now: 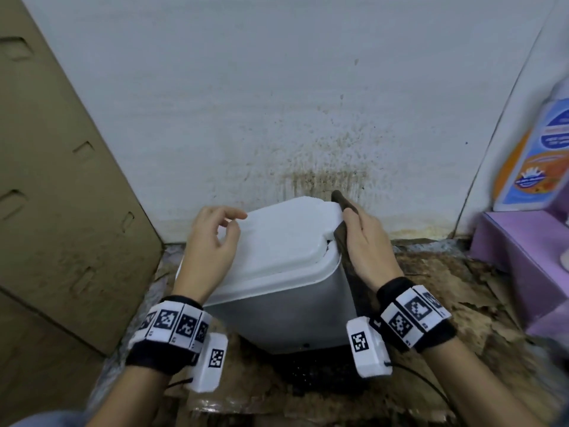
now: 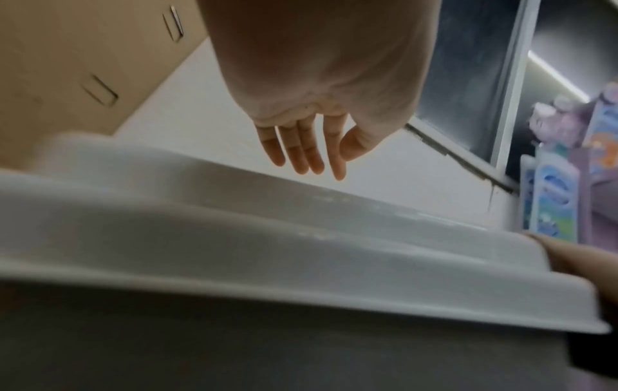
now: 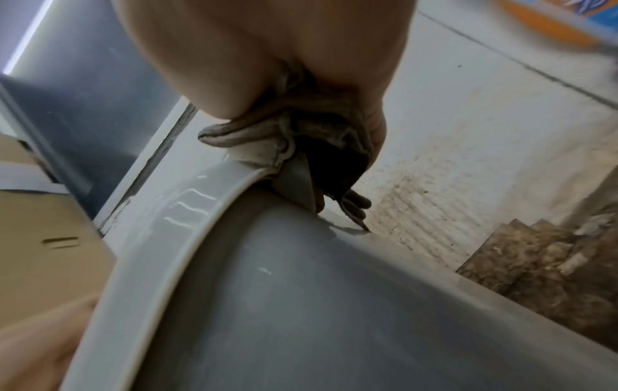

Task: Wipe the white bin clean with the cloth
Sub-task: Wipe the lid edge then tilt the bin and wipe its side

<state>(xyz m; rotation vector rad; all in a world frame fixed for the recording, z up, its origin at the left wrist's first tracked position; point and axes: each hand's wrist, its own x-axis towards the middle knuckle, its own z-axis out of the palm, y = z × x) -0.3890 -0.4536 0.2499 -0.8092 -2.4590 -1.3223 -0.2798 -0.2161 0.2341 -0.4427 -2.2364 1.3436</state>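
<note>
One white bin (image 1: pixel 277 291), standing on the floor (image 1: pixel 462 303) close against the stained wall (image 1: pixel 277 87), lid (image 1: pixel 277 238) on top and raised at its far right corner. One cloth (image 1: pixel 341 223), dark and crumpled, pressed to the bin's right rim under the right hand (image 1: pixel 366 245). Seen only from the right wrist: cloth (image 3: pixel 287 137) bunched in a closed grip between palm and fingers, folded over the rim edge (image 3: pixel 214 195). Seen only from the left wrist: left hand (image 2: pixel 321 105) with fingers (image 2: pixel 301 156) loose and nearly straight, holding nothing, above the lid (image 2: pixel 267 211). From the head view, same hand (image 1: pixel 212 241) resting at the lid's left edge. One cardboard sheet (image 1: pixel 61 180) leaning just left of the bin; one purple box (image 1: pixel 523 257) near on the right. Narrow gaps either side; open floor toward the person.
</note>
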